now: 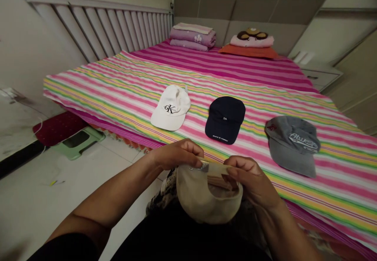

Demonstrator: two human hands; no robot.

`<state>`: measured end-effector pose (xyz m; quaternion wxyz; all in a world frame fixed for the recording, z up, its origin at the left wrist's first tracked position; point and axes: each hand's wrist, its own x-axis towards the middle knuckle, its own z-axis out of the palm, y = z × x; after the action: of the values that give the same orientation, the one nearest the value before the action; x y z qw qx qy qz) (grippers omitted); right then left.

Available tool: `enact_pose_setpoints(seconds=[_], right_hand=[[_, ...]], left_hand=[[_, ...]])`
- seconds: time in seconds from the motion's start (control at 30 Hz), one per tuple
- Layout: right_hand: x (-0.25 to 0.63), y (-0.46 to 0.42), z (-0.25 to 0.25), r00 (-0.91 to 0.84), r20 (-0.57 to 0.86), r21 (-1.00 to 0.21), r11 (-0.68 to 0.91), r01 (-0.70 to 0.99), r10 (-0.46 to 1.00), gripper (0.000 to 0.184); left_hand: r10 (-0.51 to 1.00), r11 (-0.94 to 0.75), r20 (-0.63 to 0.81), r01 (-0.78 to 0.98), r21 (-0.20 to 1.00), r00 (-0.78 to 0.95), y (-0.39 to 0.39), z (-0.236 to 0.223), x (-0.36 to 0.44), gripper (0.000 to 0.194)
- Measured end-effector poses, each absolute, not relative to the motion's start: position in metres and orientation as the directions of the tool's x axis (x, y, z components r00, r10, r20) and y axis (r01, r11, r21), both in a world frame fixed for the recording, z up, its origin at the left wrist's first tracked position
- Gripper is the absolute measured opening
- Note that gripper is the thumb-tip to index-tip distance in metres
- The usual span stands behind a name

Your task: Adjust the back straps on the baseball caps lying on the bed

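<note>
A beige baseball cap [200, 202] is held close to my body, its back opening and strap facing up toward me. My left hand [179, 155] pinches the strap beside its metal buckle [203, 166]. On the other side of the opening, my right hand [247, 174] grips the strap, thumb on top. Beyond my hands, three caps lie on the striped bed sheet: a white cap [173, 105] with black letters, a navy cap [226, 113] with small white print, and a grey cap [294, 139] with white script. Neither hand touches these three.
The bed has a slatted side rail [103, 29] and a grey headboard [203, 13]. Folded purple bedding [191, 39] and a pink pillow [251, 41] on an orange one sit at its head. A green stool [78, 143] and a red board [59, 127] stand on the left floor.
</note>
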<state>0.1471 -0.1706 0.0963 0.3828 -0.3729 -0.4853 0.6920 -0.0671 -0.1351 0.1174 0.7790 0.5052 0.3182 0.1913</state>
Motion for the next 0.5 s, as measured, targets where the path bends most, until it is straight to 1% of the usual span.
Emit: enact_pose_setpoints(seconds=[0.17,0.27,0.33,0.4,0.5], right_hand=[[0.149,-0.166,0.100,-0.410,-0.130,-0.928,-0.256,-0.271,0.903,0.029],[0.147,-0.163,0.107,-0.399,-0.091,-0.906,-0.242,-0.346,0.912,0.030],[0.146,-0.160,0.114,-0.392,-0.060,-0.894,-0.224,-0.389,0.918,0.029],[0.144,-0.159,0.119,-0.394,-0.046,-0.898,-0.211,-0.386,0.918,0.029],[0.143,-0.156,0.124,-0.379,-0.049,-0.912,-0.196,-0.360,0.924,0.030]], left_hand=[[0.642,0.467,-0.265,-0.093,0.879,0.720,-0.130,0.116,-0.068,0.024],[0.612,0.491,-0.187,-0.185,0.851,0.768,-0.122,0.113,-0.069,0.041],[0.587,0.498,-0.148,-0.211,0.841,0.796,-0.116,0.113,-0.067,0.050],[0.560,0.508,-0.166,-0.178,0.843,0.812,-0.112,0.116,-0.063,0.047],[0.536,0.521,-0.232,-0.102,0.848,0.812,-0.111,0.123,-0.052,0.028]])
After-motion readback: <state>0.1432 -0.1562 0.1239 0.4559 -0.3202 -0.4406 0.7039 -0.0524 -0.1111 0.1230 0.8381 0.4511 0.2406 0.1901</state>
